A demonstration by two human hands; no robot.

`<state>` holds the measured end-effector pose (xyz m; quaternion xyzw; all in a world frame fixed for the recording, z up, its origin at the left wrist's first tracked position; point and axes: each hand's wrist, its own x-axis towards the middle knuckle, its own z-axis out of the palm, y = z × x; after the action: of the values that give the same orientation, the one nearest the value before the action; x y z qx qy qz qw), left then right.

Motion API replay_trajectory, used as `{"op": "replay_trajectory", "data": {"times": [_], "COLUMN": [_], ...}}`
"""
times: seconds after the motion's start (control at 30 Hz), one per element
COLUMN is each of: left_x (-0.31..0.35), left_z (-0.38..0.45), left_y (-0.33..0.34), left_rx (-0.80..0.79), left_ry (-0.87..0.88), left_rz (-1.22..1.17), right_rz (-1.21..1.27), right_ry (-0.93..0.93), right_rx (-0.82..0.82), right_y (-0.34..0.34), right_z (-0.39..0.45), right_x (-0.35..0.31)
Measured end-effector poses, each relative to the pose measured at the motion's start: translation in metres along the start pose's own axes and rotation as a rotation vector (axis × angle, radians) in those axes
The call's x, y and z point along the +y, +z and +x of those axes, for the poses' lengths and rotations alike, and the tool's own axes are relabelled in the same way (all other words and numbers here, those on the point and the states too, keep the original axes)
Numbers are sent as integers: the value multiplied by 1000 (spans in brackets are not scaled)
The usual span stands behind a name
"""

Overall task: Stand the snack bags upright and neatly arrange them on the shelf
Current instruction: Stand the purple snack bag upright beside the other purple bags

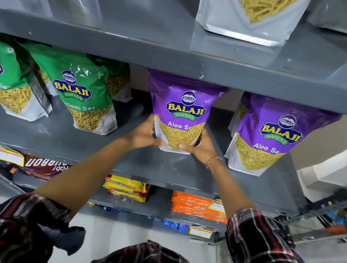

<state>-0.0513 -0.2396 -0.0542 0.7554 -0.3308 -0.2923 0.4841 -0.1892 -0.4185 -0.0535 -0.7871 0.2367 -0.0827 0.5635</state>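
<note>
A purple Aloo Sev bag (183, 108) stands upright in the middle of the grey shelf (120, 157). My left hand (143, 135) grips its lower left side and my right hand (200, 147) grips its lower right side. To its right, a second purple Aloo Sev bag (272, 136) stands upright. On the left side of the shelf stand two green Ratlami Sev bags (83, 96) (3, 80), leaning a little, with more bags partly hidden behind them.
The shelf above holds white pouches of sev (249, 15). The shelf below carries a brown biscuit pack (40, 167), yellow packs (126, 188) and orange packs (197, 206). Bare shelf surface lies in front of the bags. A wall and wire rack stand at right.
</note>
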Motion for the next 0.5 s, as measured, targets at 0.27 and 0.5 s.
{"op": "replay_trajectory", "data": {"times": [0.27, 0.5], "left_x": [-5, -10], "left_z": [-18, -65], "left_y": [15, 17], "left_rx": [190, 205], "left_ry": [-1, 85], "left_rz": [163, 101], "right_rz": [2, -38], "right_ry": [-9, 20], "right_rx": [122, 119], "right_y": [15, 30], "right_z": [-27, -66], "right_x": [1, 8]}}
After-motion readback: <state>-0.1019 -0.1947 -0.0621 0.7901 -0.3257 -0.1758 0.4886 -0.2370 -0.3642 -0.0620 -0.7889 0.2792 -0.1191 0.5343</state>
